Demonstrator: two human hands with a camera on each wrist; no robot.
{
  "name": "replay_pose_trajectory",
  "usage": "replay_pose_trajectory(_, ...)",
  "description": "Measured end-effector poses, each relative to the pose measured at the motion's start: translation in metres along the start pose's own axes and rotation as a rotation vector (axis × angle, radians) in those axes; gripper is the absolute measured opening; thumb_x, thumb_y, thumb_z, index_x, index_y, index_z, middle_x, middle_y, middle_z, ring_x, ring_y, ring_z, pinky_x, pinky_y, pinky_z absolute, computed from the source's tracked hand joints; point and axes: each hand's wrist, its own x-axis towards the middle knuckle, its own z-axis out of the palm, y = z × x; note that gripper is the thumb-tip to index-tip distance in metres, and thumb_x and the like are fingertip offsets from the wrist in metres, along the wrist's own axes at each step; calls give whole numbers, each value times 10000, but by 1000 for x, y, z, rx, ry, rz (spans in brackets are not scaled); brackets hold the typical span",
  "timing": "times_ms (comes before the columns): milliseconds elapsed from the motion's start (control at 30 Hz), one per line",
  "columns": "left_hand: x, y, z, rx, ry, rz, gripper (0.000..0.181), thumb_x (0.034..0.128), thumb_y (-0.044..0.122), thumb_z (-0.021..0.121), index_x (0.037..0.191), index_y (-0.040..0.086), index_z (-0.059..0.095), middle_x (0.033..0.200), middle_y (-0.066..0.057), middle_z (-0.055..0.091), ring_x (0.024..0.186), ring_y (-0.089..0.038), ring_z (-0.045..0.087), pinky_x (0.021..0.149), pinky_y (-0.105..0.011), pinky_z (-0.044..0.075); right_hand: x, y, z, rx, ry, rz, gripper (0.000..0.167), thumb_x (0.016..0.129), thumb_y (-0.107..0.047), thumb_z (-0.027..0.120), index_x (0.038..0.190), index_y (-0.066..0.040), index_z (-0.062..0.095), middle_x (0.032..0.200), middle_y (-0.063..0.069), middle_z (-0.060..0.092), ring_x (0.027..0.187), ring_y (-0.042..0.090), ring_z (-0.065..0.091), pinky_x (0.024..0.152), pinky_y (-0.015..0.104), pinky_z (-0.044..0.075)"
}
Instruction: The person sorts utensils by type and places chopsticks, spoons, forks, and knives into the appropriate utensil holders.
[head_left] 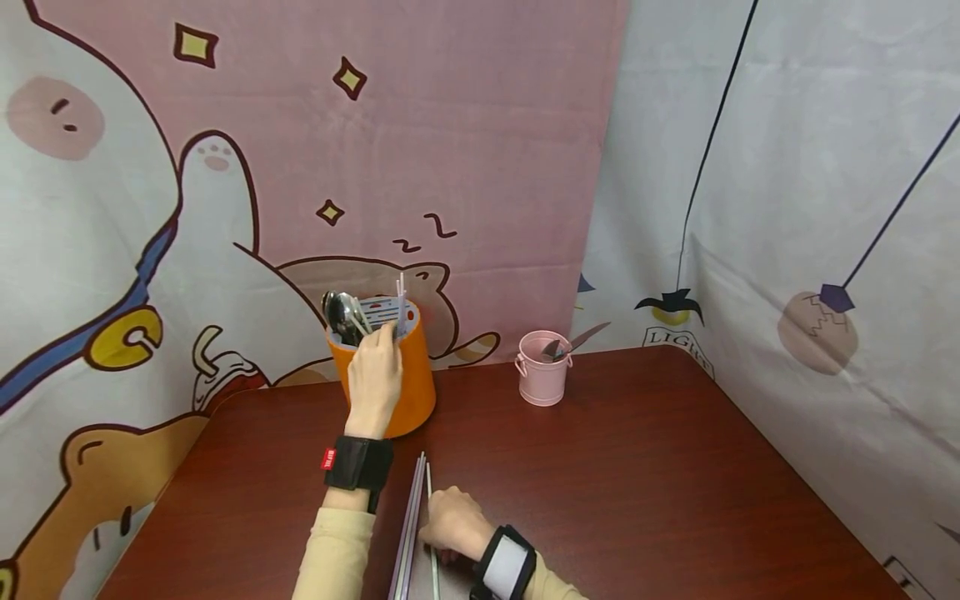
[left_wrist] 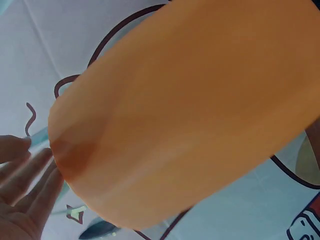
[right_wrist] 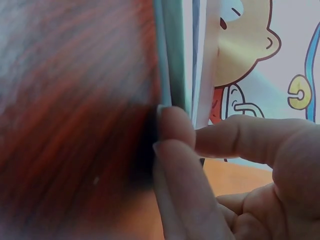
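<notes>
At the orange cutlery holder [head_left: 411, 392], my left hand [head_left: 375, 367] has its fingertips at the rim, beside upright lilac chopsticks [head_left: 402, 304]. In the left wrist view the thumb lies against a pale stick; whether the fingers pinch it is hidden. Lower down, my right hand [head_left: 457, 523] is at the tabletop. Its thumb and fingers pinch a pale green chopstick [right_wrist: 175, 55], which lies lengthwise on the table in the head view. Several lilac chopsticks [head_left: 408, 533] lie parallel just left of it. Metal spoons [head_left: 340, 312] stand in the holder's left side.
A small pink bucket [head_left: 542, 379] stands at the back of the brown table [head_left: 637, 483], holding metal utensils with one blade [head_left: 588, 335] sticking out to the right. A printed cloth [head_left: 480, 150] hangs directly behind the table.
</notes>
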Motion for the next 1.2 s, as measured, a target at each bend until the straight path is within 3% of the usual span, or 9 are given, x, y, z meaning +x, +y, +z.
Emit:
replay_pose_trajectory(300,-17,-28,-3,-19,103,147,143,901,59,624,1023,16,686,981,-164,686,920,-339,614,689,-458,552,-1,8,-5,148,-42,26,335,763,-98,672,450,-71,558,351,19,517,278,123,502,297,238,399)
replay_pose_trajectory(533,-18,-58,-5,-62,141,252,138,852,77,691,973,12,702,962,-158,649,921,-350,567,743,-461,524,-1,12,-14,201,-13,34,324,773,-111,652,466,-76,558,366,14,528,296,125,518,320,258,423)
replay_pose_trajectory(800,-12,-82,-9,-101,104,255,162,833,88,711,975,9,710,978,-162,635,947,-351,543,819,-456,483,-2,10,-34,198,67,16,342,801,-173,655,480,-122,551,364,-55,485,325,91,487,394,252,360)
replay_pose_trajectory(1000,-12,-87,-6,-141,126,255,147,823,70,718,952,1,708,949,-156,631,932,-339,538,814,-430,459,-1,12,-46,256,147,-43,163,820,-151,653,705,-114,544,500,-64,488,418,67,455,402,216,338)
replay_pose_trajectory(1200,-13,-87,-1,-150,164,253,127,807,48,722,924,2,704,893,-146,606,901,-335,539,790,-422,456,3,14,-62,326,317,-154,80,834,-104,625,887,-96,566,656,-13,611,536,37,505,478,193,400)
